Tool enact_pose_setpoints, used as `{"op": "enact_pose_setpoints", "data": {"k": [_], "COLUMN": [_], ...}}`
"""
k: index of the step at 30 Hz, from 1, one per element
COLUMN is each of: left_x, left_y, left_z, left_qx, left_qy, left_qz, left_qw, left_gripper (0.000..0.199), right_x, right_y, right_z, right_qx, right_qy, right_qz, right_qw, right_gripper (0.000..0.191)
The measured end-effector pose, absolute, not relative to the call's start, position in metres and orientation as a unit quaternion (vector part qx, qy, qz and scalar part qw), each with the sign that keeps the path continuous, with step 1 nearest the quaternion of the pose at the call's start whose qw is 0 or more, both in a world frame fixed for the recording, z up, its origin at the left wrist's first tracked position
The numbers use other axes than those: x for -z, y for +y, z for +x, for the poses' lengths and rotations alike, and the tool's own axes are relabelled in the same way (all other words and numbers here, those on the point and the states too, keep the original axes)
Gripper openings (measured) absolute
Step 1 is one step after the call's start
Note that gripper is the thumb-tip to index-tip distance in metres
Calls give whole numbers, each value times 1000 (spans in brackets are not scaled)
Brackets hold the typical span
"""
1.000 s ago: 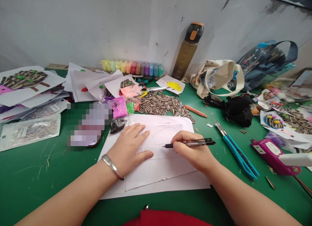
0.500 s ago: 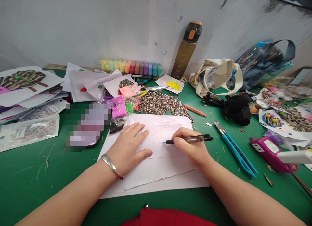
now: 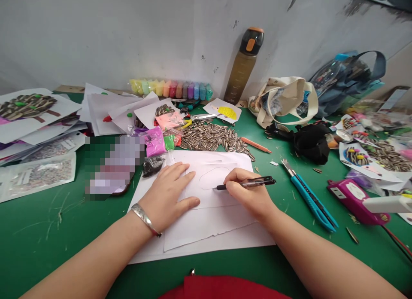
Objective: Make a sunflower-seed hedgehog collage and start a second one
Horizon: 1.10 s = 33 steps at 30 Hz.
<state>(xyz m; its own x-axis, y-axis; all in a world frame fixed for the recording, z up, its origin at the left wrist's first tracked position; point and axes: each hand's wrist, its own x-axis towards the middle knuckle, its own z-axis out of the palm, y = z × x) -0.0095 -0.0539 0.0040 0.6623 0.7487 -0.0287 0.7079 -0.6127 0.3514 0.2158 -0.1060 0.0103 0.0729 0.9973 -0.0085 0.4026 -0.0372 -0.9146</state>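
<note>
My left hand (image 3: 172, 193) lies flat on the left side of a white sheet of paper (image 3: 193, 226), fingers spread. A silver bangle (image 3: 146, 219) circles that wrist. In my right hand (image 3: 249, 193) I grip a black pen (image 3: 257, 182), its tip at the paper near the lower edge of a thin curved outline (image 3: 200, 178). The right fingers cover part of the outline's right side. Beneath the sheet lies a larger white paper (image 3: 141, 247). The upper sheet's bottom edge looks torn.
Behind the paper are sunflower seeds (image 3: 209, 135), scissors (image 3: 202, 117) and an orange pencil (image 3: 255, 145). A blue utility knife (image 3: 312, 200) and a magenta device (image 3: 350, 200) lie on the right. Left are a blurred phone (image 3: 120, 166) and seed pictures (image 3: 28, 110). A bottle (image 3: 243, 67) stands behind.
The pen in my right hand has moved slightly left along the outline's lower edge. My left hand stays flat on the paper, and the whole view has shifted a little.
</note>
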Motion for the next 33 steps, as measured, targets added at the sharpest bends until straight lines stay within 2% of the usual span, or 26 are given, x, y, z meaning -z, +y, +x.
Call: {"op": "enact_pose_setpoints", "data": {"k": [33], "left_x": [-4], "left_y": [-54], "left_z": [-10], "left_qx": [-72], "left_qy": [407], "left_qz": [894], "left_qw": [172], "left_gripper": [59], "right_x": [-15], "right_y": [-106], "right_z": [218], "right_qx": [-411], "right_qy": [-563], "right_qz": [-600], "right_qw": [393], "right_gripper": [14]}}
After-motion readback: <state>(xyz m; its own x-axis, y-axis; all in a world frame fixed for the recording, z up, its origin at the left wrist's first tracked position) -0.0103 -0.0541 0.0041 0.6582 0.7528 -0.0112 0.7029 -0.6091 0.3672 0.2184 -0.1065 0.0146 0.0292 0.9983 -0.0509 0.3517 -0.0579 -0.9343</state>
